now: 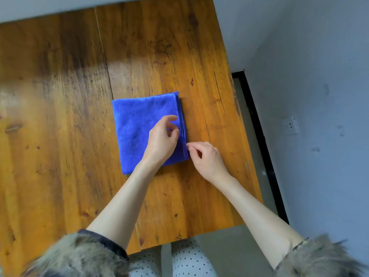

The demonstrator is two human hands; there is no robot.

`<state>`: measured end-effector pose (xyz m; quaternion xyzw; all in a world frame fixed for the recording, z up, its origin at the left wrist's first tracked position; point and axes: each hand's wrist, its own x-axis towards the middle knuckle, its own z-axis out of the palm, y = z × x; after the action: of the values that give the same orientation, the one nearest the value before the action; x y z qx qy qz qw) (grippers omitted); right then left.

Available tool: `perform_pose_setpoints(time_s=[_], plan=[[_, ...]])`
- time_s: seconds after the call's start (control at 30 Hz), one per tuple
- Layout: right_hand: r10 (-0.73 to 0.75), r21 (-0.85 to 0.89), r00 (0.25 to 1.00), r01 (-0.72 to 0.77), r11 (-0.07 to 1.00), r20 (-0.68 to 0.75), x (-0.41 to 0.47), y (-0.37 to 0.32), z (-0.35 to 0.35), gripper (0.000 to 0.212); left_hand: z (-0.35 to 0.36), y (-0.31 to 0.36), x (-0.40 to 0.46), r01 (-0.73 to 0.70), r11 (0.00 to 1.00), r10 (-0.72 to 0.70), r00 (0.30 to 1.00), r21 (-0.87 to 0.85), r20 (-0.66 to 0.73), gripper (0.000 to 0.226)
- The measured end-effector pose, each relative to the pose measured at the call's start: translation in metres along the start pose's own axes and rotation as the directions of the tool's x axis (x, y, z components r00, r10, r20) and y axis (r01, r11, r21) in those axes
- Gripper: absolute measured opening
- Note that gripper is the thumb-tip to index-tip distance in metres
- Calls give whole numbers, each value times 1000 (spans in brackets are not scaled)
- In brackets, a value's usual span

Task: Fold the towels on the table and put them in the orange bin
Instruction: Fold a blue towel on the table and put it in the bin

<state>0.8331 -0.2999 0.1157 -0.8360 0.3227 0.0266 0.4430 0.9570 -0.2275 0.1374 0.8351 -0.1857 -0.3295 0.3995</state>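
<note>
Fold step in hand. Blue towel (139,128) flat on wooden worktop (60,96), already folded into a rough square, stacked hemmed edges along its right side. Left hand (162,139) over the towel's right portion, fingers loosely curled, thumb and forefinger close together near the hem — actual pinch on cloth not clear. Right hand (207,157) at the lower right corner, fingertips pinching at the towel's edge.

Judged next: lift the right edge with both hands and carry it across leftward for another fold, keeping layers aligned — or pick up for binning.

Orange bin not in view. No other towels visible. Nearby: wall socket (289,125) on right wall, fur-trimmed sleeves (79,254) at bottom. Nothing obstructing the towel.
</note>
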Motion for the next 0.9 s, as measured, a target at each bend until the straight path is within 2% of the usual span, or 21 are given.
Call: perform_pose_setpoints(time_s=[0.03,0.1,0.17,0.2,0.27,0.37,0.57,0.7,0.83,0.9], plan=[[45,57,999,-46,997,7,2,-2,0,26,-5,-4,-4,-80,997,81,994,13,-68,29],[141,152,990,-143,978,25,9,-9,-1,27,-19,-18,-12,-259,945,299,931,202,-208,31],[209,196,978,-208,958,15,18,-15,1,33,-35,-37,-15,-305,833,452,856,462,-249,34],[225,193,974,-221,956,1,23,-17,3,36,-42,-46,-15,-291,784,478,847,548,-233,37],[259,190,966,-250,949,-24,30,-22,9,41,-47,-62,-14,-251,729,434,889,637,-147,43],[323,217,944,-303,928,-63,35,-25,18,40,-44,-77,-13,-201,704,316,948,681,-47,51],[291,114,927,-271,956,-238,54,-36,18,24,-35,-81,-2,-132,659,313,944,740,-110,54],[251,137,946,-226,964,-205,86,-45,11,22,-36,-75,10,-132,629,334,936,766,-113,55],[204,220,963,-163,962,-178,98,-48,9,4,-39,-70,18,-135,627,348,930,767,-121,56],[210,283,963,-158,946,-167,97,-46,11,2,-39,-71,19,-139,627,342,933,767,-110,56]])
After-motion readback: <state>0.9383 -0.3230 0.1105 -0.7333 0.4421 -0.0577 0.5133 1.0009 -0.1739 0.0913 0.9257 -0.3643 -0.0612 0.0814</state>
